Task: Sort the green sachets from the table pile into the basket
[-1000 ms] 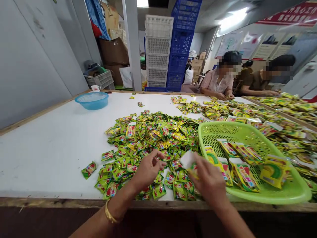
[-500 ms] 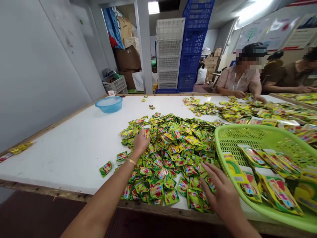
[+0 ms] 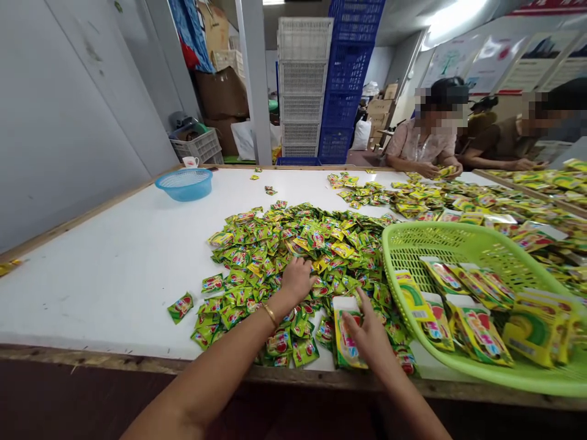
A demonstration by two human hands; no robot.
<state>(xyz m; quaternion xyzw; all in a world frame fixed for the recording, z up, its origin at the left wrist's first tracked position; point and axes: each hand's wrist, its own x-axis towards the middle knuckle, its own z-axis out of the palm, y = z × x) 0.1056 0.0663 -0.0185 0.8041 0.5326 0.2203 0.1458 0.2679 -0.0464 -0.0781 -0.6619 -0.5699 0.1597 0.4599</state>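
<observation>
A heap of small green and yellow packets (image 3: 261,256) with watermelon pictures covers the middle of the white table. My left hand (image 3: 297,280), a gold bangle on its wrist, is down in the heap with fingers curled; what they hold is hidden among the packets. At the near edge, my right hand (image 3: 370,333) grips a flat yellow-green box (image 3: 343,339) with a white top, standing roughly upright against the packets. Close on its right stands a green basket (image 3: 392,287), holding several similar white-topped boxes (image 3: 479,330).
A blue basin (image 3: 183,188) sits at the far left, with a white mug (image 3: 190,162) behind it. One loose packet (image 3: 180,307) lies left of the heap. Across the table a co-worker (image 3: 422,143) handles packets. Stacked crates (image 3: 300,91) stand behind the table.
My left hand has moved right and nearer, from the heap's left side, where it held a white-topped item. My right hand, earlier spread over packets, now grips a box. The view has shifted.
</observation>
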